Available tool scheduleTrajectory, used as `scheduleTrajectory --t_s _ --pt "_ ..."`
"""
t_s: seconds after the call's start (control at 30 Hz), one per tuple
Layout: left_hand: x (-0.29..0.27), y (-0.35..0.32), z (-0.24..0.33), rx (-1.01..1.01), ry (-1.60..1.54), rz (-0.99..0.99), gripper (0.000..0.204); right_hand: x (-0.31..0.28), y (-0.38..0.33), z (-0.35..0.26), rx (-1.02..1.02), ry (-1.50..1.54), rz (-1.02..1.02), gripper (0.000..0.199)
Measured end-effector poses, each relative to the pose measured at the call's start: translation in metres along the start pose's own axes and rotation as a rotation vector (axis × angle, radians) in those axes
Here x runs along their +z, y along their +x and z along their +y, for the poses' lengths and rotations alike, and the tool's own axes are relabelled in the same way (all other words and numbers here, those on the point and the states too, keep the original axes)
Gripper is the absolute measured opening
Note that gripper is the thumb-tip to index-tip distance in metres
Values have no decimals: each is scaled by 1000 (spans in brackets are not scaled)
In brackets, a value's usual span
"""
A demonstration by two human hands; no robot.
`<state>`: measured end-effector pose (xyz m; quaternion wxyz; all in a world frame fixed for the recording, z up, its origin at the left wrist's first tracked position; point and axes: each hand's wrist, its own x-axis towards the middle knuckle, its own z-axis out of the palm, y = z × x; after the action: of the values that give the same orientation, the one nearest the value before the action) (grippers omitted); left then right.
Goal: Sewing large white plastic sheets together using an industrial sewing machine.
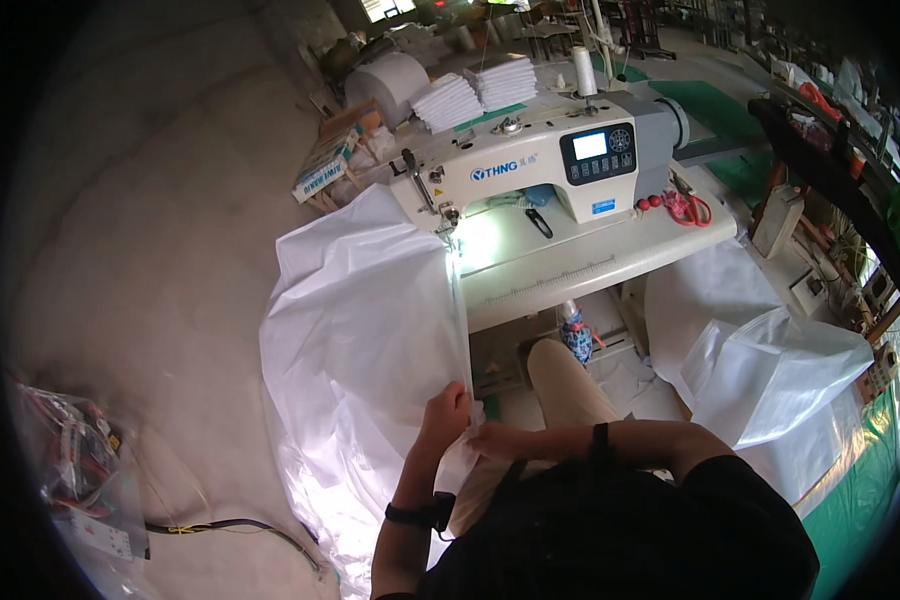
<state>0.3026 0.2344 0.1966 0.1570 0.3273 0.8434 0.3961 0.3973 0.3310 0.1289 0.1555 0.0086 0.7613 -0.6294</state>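
Observation:
A large sheet of thin white material [360, 310] hangs off the left side of the sewing machine [530, 160] and drapes down toward my lap. Its upper right edge runs under the lit needle area [455, 235]. My left hand [447, 412] is closed in a fist on the sheet's right edge, near my knees. Just to the right, my right hand [488, 438] grips the same edge, its fingers partly hidden by the material. Both hands are close together, well below the machine bed [570, 265].
On the machine bed lie a small black tool [538, 222] and red-handled scissors [692, 210]. A white thread cone [583, 72] stands behind. Stacked white sheets [475, 93] and a large roll [388, 85] sit at the back. More white material [750, 350] is heaped at right.

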Motion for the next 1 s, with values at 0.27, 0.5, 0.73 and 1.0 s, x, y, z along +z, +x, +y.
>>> scheduleTrajectory --t_s 0.27,0.5,0.73,1.0 --pt "-16 -14 19 -10 56 92 24 0 -6 -36 -177 -120 -271 30" --pt "-23 -15 10 20 -32 133 21 -27 85 88 -114 -705 -711 31" --pt "-34 -24 26 61 348 134 18 23 12 -65 -327 -375 -952 35" --pt "6 -56 36 -28 305 91 21 -60 -3 -27 220 435 -71 54"
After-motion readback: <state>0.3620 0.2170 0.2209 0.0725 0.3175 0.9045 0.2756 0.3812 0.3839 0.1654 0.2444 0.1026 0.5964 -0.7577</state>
